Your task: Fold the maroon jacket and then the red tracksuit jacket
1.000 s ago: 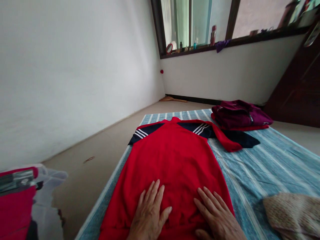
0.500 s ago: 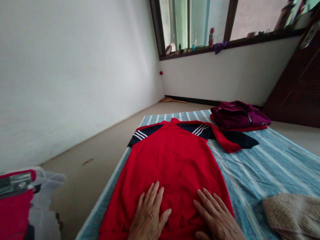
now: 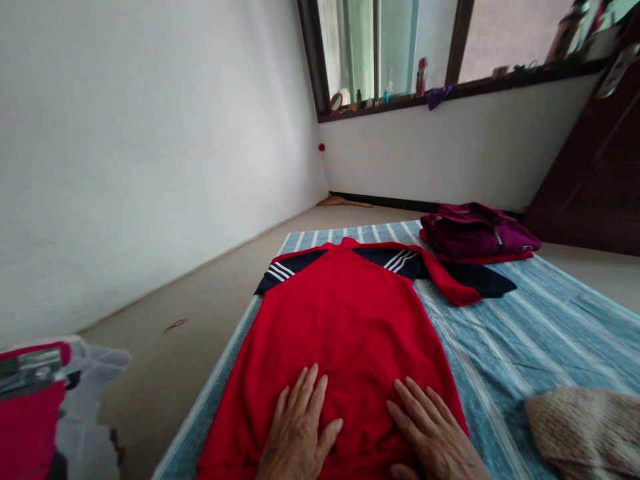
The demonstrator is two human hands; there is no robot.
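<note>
A red jacket (image 3: 345, 320) with dark blue shoulder panels and white stripes lies spread on a blue striped sheet (image 3: 505, 340). Its right-side sleeve stretches out over the sheet, with a dark end; the other sleeve is mostly hidden at the left edge. My left hand (image 3: 300, 427) rests flat on the lower middle of the jacket, fingers extended. My right hand (image 3: 433, 430) lies flat near the jacket's lower right side, fingers apart. Neither hand grips the cloth.
Folded maroon clothing (image 3: 480, 233) is stacked at the far right corner. A beige knitted item (image 3: 585, 427) sits at the near right. At the lower left is a pink item (image 3: 30, 427) beside clear plastic. Behind are a window sill and a brown door (image 3: 595, 167).
</note>
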